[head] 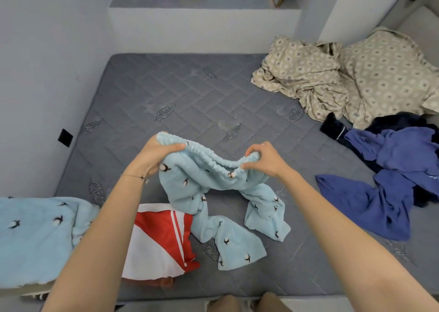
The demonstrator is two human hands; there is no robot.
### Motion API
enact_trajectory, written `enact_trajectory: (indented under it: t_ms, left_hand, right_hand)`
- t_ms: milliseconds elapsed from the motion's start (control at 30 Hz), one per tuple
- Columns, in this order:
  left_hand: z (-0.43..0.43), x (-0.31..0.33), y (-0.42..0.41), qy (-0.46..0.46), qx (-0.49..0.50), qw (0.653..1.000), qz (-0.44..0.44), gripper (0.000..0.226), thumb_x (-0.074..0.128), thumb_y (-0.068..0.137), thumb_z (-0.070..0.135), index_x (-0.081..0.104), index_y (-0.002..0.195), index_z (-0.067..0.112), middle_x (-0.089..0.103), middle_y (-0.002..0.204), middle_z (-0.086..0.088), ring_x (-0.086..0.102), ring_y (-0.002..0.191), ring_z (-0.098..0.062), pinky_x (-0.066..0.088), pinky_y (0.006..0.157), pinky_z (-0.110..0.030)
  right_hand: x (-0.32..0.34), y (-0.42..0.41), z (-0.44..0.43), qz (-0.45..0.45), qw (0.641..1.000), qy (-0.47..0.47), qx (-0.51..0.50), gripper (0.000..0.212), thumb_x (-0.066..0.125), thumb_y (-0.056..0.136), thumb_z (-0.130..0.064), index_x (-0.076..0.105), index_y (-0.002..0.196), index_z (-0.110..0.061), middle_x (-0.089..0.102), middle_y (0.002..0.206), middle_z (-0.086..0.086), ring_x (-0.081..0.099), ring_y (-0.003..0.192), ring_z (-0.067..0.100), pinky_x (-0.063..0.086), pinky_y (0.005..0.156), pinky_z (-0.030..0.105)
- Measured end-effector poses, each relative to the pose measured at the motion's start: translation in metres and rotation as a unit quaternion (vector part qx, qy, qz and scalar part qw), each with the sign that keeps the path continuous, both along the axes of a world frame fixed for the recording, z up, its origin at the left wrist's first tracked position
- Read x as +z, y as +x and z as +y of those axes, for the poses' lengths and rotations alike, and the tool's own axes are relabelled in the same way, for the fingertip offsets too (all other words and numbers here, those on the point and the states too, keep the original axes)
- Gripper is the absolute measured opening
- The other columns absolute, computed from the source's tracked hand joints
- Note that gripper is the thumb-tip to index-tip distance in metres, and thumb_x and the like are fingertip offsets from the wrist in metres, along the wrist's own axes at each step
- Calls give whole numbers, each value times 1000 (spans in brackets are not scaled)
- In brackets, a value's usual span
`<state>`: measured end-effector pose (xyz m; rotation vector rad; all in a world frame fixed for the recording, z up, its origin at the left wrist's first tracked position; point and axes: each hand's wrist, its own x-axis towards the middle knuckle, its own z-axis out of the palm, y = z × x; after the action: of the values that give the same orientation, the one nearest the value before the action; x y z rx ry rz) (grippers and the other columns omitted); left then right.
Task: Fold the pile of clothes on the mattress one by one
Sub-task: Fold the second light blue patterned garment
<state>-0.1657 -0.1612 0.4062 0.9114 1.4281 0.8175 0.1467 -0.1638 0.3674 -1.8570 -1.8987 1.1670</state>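
A pair of light blue fleece trousers (221,207) with small dark bird prints hangs over the grey quilted mattress (180,93). My left hand (156,154) grips the left end of the elastic waistband. My right hand (263,158) pinches the right end. The two legs trail down and lie crumpled on the mattress in front of me. A pile of blue and dark navy clothes (392,169) lies at the right.
A matching light blue fleece top (35,238) lies at the near left, with a folded red and white garment (159,240) beside it. A beige patterned sheet and pillow (344,78) sit at the far right. A ledge (204,14) with small items runs behind the mattress.
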Motion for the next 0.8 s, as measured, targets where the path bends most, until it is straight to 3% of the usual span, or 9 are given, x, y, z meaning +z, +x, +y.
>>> enact_trajectory:
  t_ms: [100, 233, 333, 400, 500, 600, 733, 800]
  left_hand:
    - [2, -4, -5, -14, 25, 999, -41, 22, 76, 81, 13, 67, 99, 3, 73, 98, -15, 72, 87, -20, 59, 71, -27]
    - [6, -9, -8, -24, 64, 992, -104, 24, 65, 90, 13, 61, 109, -2, 67, 105, -18, 69, 87, -20, 59, 73, -27]
    - [12, -7, -11, -57, 63, 981, -173, 25, 57, 95, 23, 65, 99, 0, 70, 97, -15, 69, 87, -22, 57, 79, -31]
    - [15, -8, -14, -64, 51, 978, -194, 28, 52, 96, 24, 67, 98, 0, 70, 97, -15, 68, 90, -24, 55, 81, -33]
    - [18, -15, -19, -60, 4, 989, -134, 29, 53, 95, 15, 61, 115, -5, 69, 108, -17, 68, 97, -25, 57, 79, -31]
    - [21, -25, -21, -61, -36, 995, -68, 22, 63, 89, 14, 66, 109, 5, 73, 105, -11, 71, 94, -20, 57, 69, -25]
    - [30, -34, -14, -32, -72, 997, 11, 20, 70, 85, 20, 69, 104, 13, 74, 102, -5, 71, 94, -18, 57, 71, -26]
    - [35, -37, -10, -19, -75, 996, 47, 9, 71, 85, 20, 66, 91, 16, 74, 92, -1, 70, 86, -16, 54, 72, -28]
  right_hand:
    - [-7, 0, 1, 8, 999, -11, 52, 31, 82, 71, -33, 64, 96, -33, 44, 118, 5, 39, 114, 15, 35, 96, 29]
    - [-12, 3, 0, 31, 997, -4, 75, 29, 82, 73, -27, 67, 97, -32, 37, 120, -4, 40, 115, 12, 33, 99, 27]
    - [-18, 3, 3, 50, 994, 94, -6, 13, 78, 78, -20, 66, 83, -22, 50, 102, -6, 49, 97, 9, 41, 87, 27]
    - [-21, 5, 9, 60, 988, 127, -70, 18, 74, 81, -17, 57, 76, -17, 55, 87, -4, 50, 83, 11, 40, 73, 27]
    - [-22, 12, 22, 89, 979, 104, -152, 22, 69, 86, -17, 49, 78, -13, 58, 81, 2, 48, 71, 14, 37, 60, 20]
    - [-24, 21, 36, 81, 970, 98, -208, 23, 64, 90, -19, 44, 81, -12, 46, 70, -3, 37, 58, 10, 34, 50, 14]
    - [-26, 31, 49, 63, 968, 80, -231, 21, 56, 95, -17, 39, 85, -11, 41, 69, -4, 35, 57, 8, 27, 51, 22]
    - [-27, 37, 53, 62, 968, 71, -233, 19, 52, 95, -12, 37, 83, -13, 40, 68, -3, 33, 57, 10, 27, 51, 24]
